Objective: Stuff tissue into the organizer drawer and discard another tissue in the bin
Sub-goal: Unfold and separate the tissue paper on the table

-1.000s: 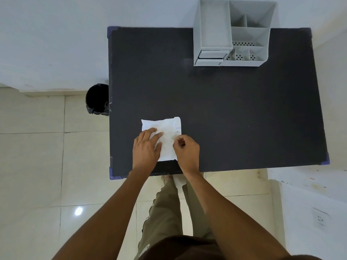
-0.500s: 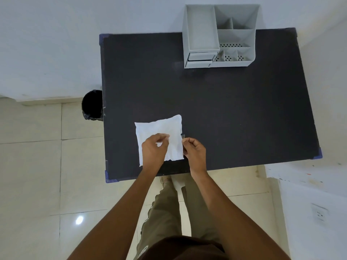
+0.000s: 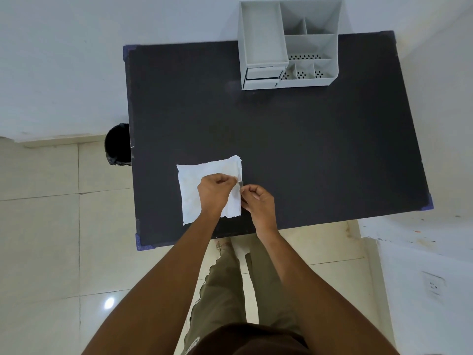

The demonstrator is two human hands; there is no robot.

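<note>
Both your hands are pinching at the right edge of the tissue on the table.

Your left hand (image 3: 213, 193) lies over the middle of the white tissue (image 3: 197, 187), fingers curled with thumb and fingertips pressed together on the paper near its right edge; your right hand (image 3: 258, 201) sits just beside that edge, thumb and forefinger pinched on the same strip of tissue, the other fingers curled in. The tissue lies flat and crumpled on the near left part of the dark table (image 3: 307, 149). The grey organizer (image 3: 289, 44) stands at the far edge, well apart from your hands, its small drawer (image 3: 263, 74) at the front left. The black bin (image 3: 117, 146) is on the floor just beside the table's left side.
</note>
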